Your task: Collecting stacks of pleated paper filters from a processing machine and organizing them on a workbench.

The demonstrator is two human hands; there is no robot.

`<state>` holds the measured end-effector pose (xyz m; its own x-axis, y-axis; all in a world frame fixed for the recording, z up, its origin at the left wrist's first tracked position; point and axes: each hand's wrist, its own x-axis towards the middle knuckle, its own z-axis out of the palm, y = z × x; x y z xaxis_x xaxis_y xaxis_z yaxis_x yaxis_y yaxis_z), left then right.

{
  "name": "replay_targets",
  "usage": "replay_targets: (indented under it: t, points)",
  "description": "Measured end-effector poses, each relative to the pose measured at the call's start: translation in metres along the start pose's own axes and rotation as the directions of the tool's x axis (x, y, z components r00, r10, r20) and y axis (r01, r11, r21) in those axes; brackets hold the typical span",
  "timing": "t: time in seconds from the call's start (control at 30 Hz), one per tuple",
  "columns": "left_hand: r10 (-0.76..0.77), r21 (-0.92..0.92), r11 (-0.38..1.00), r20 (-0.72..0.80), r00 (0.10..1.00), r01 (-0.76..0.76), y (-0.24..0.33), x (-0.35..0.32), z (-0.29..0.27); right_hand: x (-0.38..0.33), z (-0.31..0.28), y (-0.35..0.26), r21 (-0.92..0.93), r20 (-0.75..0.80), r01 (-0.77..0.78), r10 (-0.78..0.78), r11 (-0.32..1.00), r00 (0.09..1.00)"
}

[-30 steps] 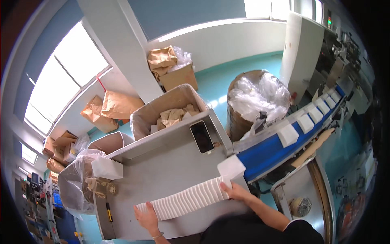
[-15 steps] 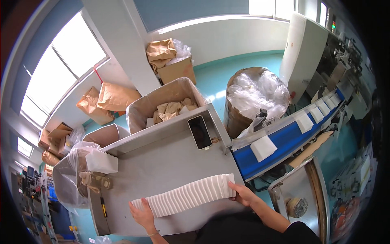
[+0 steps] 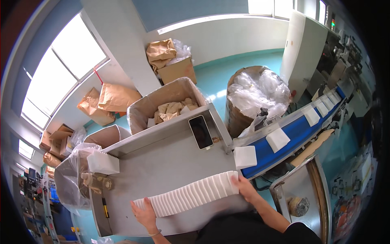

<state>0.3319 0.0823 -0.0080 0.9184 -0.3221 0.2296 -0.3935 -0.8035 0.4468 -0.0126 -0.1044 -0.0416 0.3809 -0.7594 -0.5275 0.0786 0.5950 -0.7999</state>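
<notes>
A long row of white folded paper pieces (image 3: pixel 191 196), stacked face to face, lies slantwise across the near part of the grey metal table (image 3: pixel 162 162). My left hand (image 3: pixel 145 213) presses on its left end, thumb up along the side. At the other end my right hand (image 3: pixel 246 188) holds the last piece, its fingers partly hidden behind the paper. To the right, several similar white folded pieces (image 3: pixel 278 140) lie spaced out on a blue conveyor belt (image 3: pixel 260 162). The nearest white piece (image 3: pixel 245 157) sits at the belt's end, beside the table edge.
A phone (image 3: pixel 200 132) lies at the table's far right corner. At the left edge are another white paper stack (image 3: pixel 103 162), a tape dispenser (image 3: pixel 96 182) and a yellow-black cutter (image 3: pixel 105 208). Beyond stand a lined carton (image 3: pixel 140 112) and a drum of clear plastic (image 3: pixel 233 110).
The pieces on the conveyor have come nearer to the table, one reaching the belt's end. My right hand has shifted slightly right and up, and the paper row reaches a little farther right.
</notes>
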Motion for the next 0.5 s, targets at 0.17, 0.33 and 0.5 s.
replay_targets:
  t: [0.17, 0.33, 0.5]
  points:
    - [0.024, 0.003, 1.0, 0.006, 1.0, -0.024, 0.002, -0.001, 0.004, 0.0, 0.025, 0.011, -0.442, 0.016, 0.228, -0.247, 0.868, 0.969]
    - [0.016, -0.018, 1.0, -0.014, 1.0, -0.017, -0.001, -0.001, 0.005, -0.003, 0.001, 0.009, -0.244, 0.059, -0.117, 0.136, 0.963, 0.989]
    - [-0.015, -0.053, 0.998, 0.051, 0.999, 0.017, 0.013, -0.002, -0.005, 0.001, -0.015, 0.003, 0.366, -0.166, -0.023, 0.089, 0.93, 0.982]
